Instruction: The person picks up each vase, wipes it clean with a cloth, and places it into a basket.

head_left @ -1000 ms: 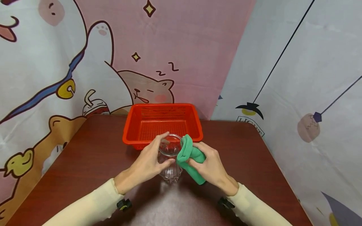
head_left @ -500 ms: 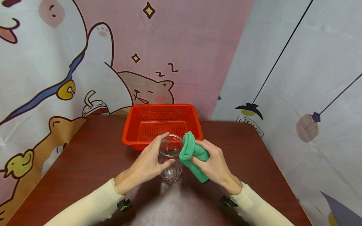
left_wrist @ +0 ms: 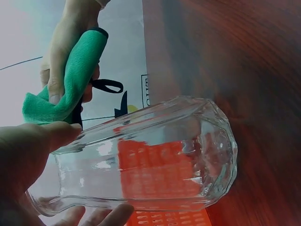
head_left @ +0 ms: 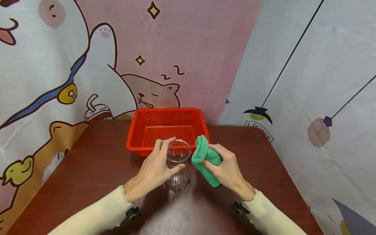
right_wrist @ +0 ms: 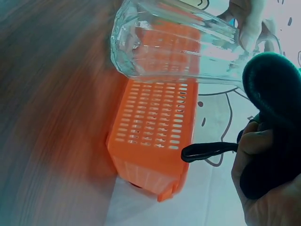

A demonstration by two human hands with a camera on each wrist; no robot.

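In the head view a clear glass vase (head_left: 179, 174) with a round open mouth and a faceted lower body is upright in front of the basket. My left hand (head_left: 155, 166) holds it near the rim, thumb on one side and fingers on the other. Whether its base touches the table cannot be told. Just right of the vase, my right hand (head_left: 227, 166) grips a folded green cloth (head_left: 207, 163), apart from the glass. A black loop (right_wrist: 209, 150) hangs from the cloth in the right wrist view. The palm side of the right hand is mostly hidden by the cloth.
A red perforated plastic basket (head_left: 133, 130) stands behind the vase, at the back of the dark brown table (head_left: 97, 156). A cartoon-printed cloth backdrop (head_left: 205, 49) rises behind the table and along its sides.
My right hand has drawn the green cloth rightward, away from the vase's rim. The left hand's fingers and thumb have shifted slightly on the vase, which stays in nearly the same place.
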